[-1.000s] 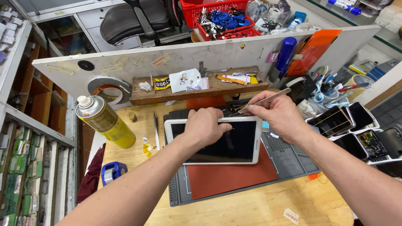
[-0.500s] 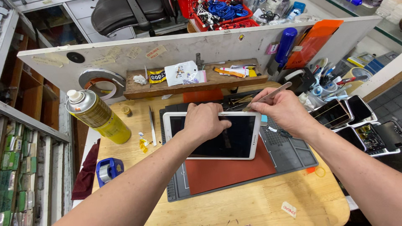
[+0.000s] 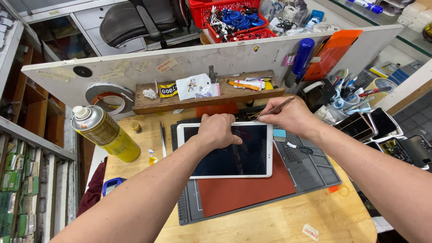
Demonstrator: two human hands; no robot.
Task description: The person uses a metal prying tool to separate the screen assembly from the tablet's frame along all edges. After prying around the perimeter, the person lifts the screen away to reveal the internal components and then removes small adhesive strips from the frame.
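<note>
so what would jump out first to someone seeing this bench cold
The white tablet at the middle, lying on a red mat, with the left hand pressing its top edge and the right hand holding a thin metal tool at its upper right corner. Next, the big yellow spray can at the left, and the red basket of tangled cables behind the white divider board.

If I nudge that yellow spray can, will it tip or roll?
The yellow spray can is tall and narrow, so it would probably tip easily. Once down, its round body would likely roll across the wooden bench. It stands apart from the left hand.
</note>
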